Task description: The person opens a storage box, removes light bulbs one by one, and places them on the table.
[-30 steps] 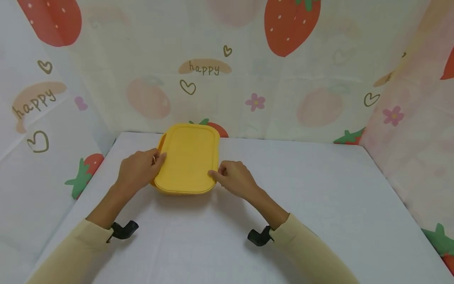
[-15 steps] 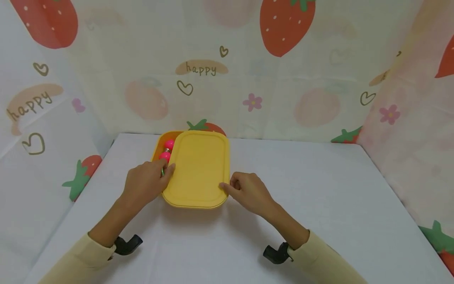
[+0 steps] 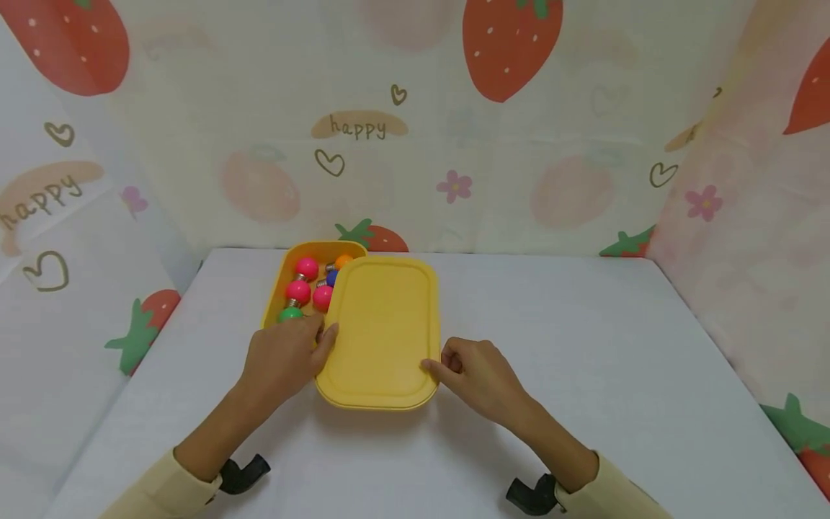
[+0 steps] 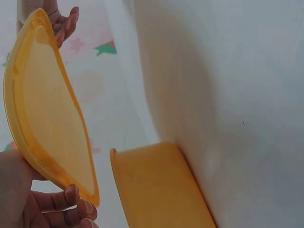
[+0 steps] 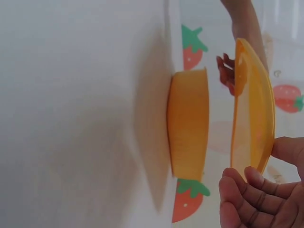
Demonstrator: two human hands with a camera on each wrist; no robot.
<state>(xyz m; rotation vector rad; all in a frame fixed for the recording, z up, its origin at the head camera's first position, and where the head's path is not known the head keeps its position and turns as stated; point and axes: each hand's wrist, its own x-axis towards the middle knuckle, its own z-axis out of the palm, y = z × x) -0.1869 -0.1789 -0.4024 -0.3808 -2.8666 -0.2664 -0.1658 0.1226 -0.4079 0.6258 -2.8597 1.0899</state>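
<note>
A yellow lid [image 3: 382, 331] is held above the table by both hands. My left hand [image 3: 285, 360] pinches its left edge, thumb on top and fingers beneath. On the opposite edge my right hand [image 3: 483, 378] pinches it the same way. Behind and to the left stands a yellow box [image 3: 275, 288], partly covered from view by the lid. Inside lie small bulbs with metal screw bases: a pink bulb [image 3: 307, 269], a green bulb [image 3: 290, 313], a blue bulb [image 3: 332, 277] and an orange bulb [image 3: 343, 262], among others. In the right wrist view, a gap separates the lid [image 5: 254, 109] from the box [image 5: 189, 123].
A white-covered table [image 3: 583, 360] spreads out on all sides of the box. A cloth backdrop [image 3: 506, 144] printed with strawberries and hearts rises behind the table and along both sides.
Both hands have drawn the lid toward the person and to the right, off the box. The bulbs inside have come into view. The head view has shifted slightly.
</note>
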